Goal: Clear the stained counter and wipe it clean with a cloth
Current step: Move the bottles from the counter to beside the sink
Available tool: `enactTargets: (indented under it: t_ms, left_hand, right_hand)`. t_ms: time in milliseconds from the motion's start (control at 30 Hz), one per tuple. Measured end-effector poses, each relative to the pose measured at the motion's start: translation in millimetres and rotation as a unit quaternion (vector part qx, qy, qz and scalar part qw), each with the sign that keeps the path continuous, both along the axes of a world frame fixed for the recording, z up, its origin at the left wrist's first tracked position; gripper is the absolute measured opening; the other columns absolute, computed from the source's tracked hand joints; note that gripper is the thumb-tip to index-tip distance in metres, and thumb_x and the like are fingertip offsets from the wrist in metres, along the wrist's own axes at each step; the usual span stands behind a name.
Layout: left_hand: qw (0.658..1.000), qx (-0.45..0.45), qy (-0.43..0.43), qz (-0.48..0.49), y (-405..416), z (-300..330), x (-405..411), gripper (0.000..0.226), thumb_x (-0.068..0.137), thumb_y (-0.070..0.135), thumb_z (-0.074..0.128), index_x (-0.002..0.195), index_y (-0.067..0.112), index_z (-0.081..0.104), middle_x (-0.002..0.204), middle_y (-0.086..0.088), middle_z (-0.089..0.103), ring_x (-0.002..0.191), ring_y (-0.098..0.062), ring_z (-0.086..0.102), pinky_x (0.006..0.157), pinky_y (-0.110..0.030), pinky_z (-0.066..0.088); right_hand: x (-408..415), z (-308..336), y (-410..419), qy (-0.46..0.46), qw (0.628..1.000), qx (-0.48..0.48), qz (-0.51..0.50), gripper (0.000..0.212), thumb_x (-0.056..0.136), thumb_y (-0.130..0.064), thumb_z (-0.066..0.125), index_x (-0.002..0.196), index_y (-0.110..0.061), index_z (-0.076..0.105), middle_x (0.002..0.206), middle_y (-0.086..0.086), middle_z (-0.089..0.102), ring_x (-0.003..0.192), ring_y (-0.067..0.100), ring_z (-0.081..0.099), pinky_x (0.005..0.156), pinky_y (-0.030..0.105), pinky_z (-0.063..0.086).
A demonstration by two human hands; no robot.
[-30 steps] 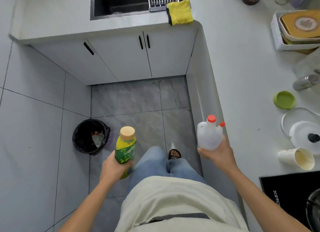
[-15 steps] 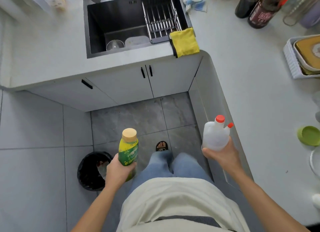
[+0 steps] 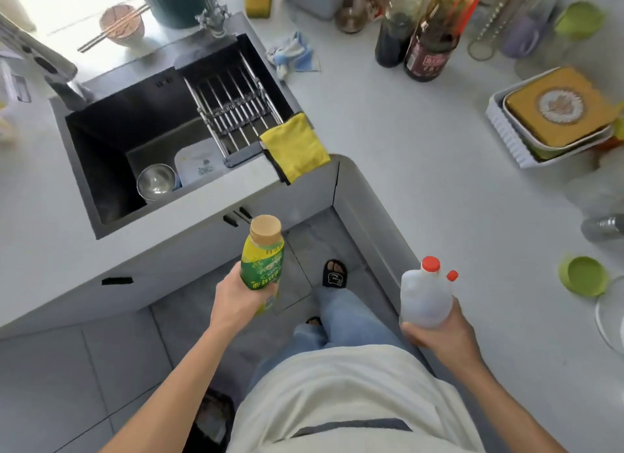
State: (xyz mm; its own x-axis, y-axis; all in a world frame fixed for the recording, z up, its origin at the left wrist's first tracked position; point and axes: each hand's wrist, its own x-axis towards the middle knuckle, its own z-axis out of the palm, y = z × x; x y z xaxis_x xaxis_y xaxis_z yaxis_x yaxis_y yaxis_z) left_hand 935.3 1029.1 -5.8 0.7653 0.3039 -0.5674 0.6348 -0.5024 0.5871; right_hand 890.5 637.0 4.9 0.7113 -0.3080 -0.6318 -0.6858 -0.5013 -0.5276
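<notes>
Clearly, a green bottle [image 3: 262,261] is gripped low on its body by the left hand [image 3: 238,299], and a clear, seemingly light and rigid plastic jug [image 3: 426,295] is wrapped at its base by the right hand [image 3: 439,331], both held above the floor near the counter [image 3: 422,141]. Compared with a second ago, the sink [image 3: 162,141] and yellow cloth [image 3: 294,147], soft and easily pinched at its hanging edge, are seen nearer, while the bin is now hidden behind the left arm.
</notes>
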Motion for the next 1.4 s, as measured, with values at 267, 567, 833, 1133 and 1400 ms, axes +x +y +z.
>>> enactTargets:
  t_ms: [267, 567, 833, 1133, 1400]
  left_hand:
    - [0.998, 0.028, 0.049, -0.016, 24, 1, 54, 0.045, 0.059, 0.052, 0.08, 0.101, 0.048, 0.063, 0.089, 0.02, 0.075, 0.085, 0.003, 0.067, 0.065, -0.023, 0.05]
    - [0.996, 0.018, 0.028, -0.079, 38, 19, 132, 0.047, 0.06, 0.051, 0.082, 0.103, 0.051, 0.061, 0.093, 0.036, 0.071, 0.083, 0.013, 0.067, 0.062, -0.021, 0.053]
    - [0.977, -0.046, -0.07, -0.199, 6, 49, 286, 0.041, 0.063, 0.043, 0.083, 0.099, 0.042, 0.064, 0.086, 0.02, 0.076, 0.074, 0.0, 0.071, 0.059, -0.02, 0.055]
    - [0.956, -0.09, -0.128, -0.246, -101, 60, 422, 0.044, 0.059, 0.053, 0.08, 0.097, 0.039, 0.062, 0.082, 0.022, 0.073, 0.076, 0.016, 0.064, 0.059, -0.007, 0.05]
    - [0.95, -0.111, -0.16, -0.243, -187, 31, 483, 0.049, 0.061, 0.048, 0.083, 0.103, 0.037, 0.06, 0.084, 0.025, 0.066, 0.077, 0.023, 0.06, 0.056, -0.001, 0.043]
  right_hand:
    - [126, 24, 27, -0.034, 0.999, 0.021, 0.002, 0.058, 0.054, -0.041, 0.085, 0.1, -0.053, 0.052, 0.086, -0.016, 0.07, 0.081, 0.008, 0.069, 0.068, 0.037, 0.061]
    - [235, 35, 58, -0.06, 0.998, 0.031, -0.018, 0.064, 0.052, -0.047, 0.086, 0.105, -0.046, 0.049, 0.096, -0.017, 0.069, 0.087, 0.002, 0.066, 0.07, 0.034, 0.059]
    - [286, 42, 66, -0.06, 0.988, 0.013, -0.138, 0.06, 0.061, -0.038, 0.087, 0.11, -0.034, 0.053, 0.098, -0.009, 0.069, 0.093, 0.016, 0.068, 0.08, 0.042, 0.061]
    - [356, 32, 42, -0.117, 0.959, 0.022, -0.256, 0.064, 0.056, -0.046, 0.088, 0.102, -0.056, 0.045, 0.094, -0.022, 0.067, 0.086, 0.0, 0.067, 0.068, 0.027, 0.056]
    - [412, -5, 11, -0.167, 0.944, 0.007, -0.285, 0.082, 0.051, -0.054, 0.091, 0.117, -0.05, 0.043, 0.105, -0.021, 0.067, 0.092, -0.005, 0.065, 0.063, 0.024, 0.052]
